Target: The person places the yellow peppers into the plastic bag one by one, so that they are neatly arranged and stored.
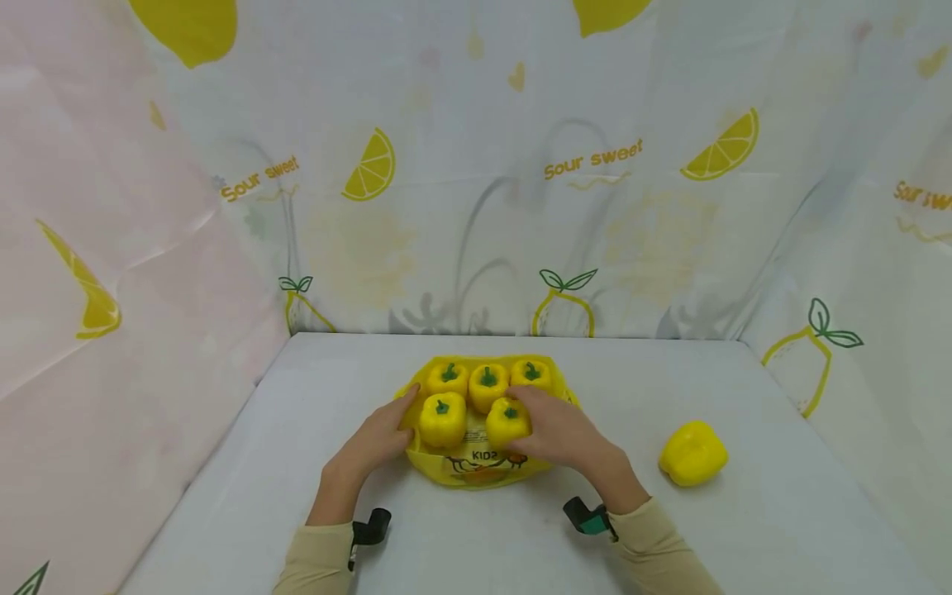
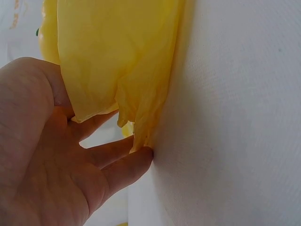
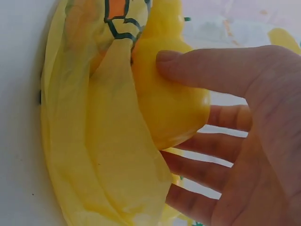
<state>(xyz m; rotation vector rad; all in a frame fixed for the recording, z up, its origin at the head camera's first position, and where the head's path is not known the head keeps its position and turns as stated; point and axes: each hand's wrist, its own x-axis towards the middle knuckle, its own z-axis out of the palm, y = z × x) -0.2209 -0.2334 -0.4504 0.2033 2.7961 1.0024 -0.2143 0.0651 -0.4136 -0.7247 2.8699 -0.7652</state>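
A yellow plastic bag (image 1: 454,469) with printed lettering lies on the table, its mouth spread wide. Several yellow bell peppers with green stems stand inside it, one of them at the front left (image 1: 443,421). At the front right, my right hand (image 1: 558,424) holds a bell pepper (image 3: 174,103), thumb on the near side and fingers on the far side. My left hand (image 1: 379,434) grips the bag's left edge; in the left wrist view the thumb goes behind the yellow film (image 2: 117,52) and its tip is hidden.
Another yellow bell pepper (image 1: 693,454) lies on its side on the white table (image 1: 773,512), right of the bag. Behind and beside the table hang cloth walls (image 1: 476,215) printed with lemons.
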